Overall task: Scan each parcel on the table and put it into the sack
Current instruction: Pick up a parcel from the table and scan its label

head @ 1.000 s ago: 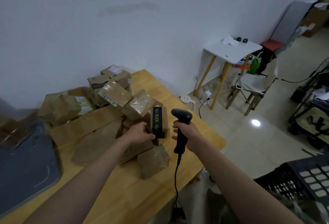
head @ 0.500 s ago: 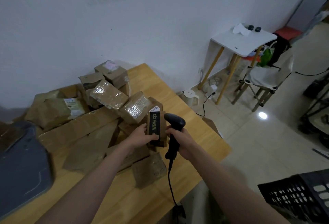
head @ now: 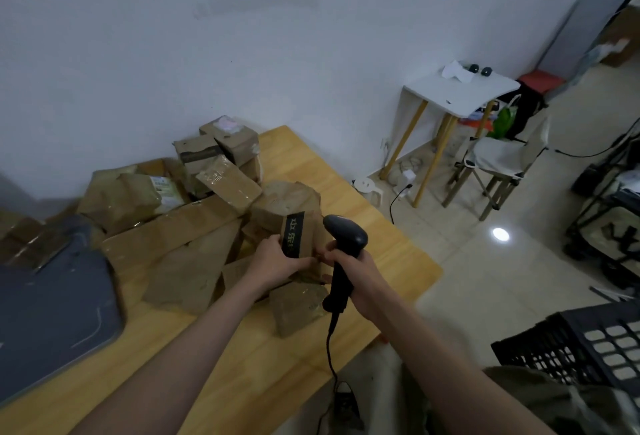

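Observation:
My left hand (head: 275,261) grips a brown parcel with a black label strip (head: 297,234), held upright above the wooden table (head: 391,237). My right hand (head: 356,273) grips the handle of a black barcode scanner (head: 344,244); its head sits just right of the parcel, and the fingertips touch the parcel's lower edge. Several more brown parcels (head: 221,178) are piled behind and left. One small parcel (head: 299,310) lies on the table under my hands. The olive sack (head: 561,403) shows at the bottom right, partly cut off.
A black plastic crate (head: 588,348) stands on the floor at lower right. A grey bag (head: 48,313) covers the table's left end. A white side table (head: 460,92) and a folding chair (head: 498,161) stand by the wall. The scanner's cable (head: 329,348) hangs over the table's front edge.
My left hand has lifted the labelled parcel and brought it closer to the scanner. My right hand moved the scanner in until its fingers touch the parcel. The camera shifted slightly.

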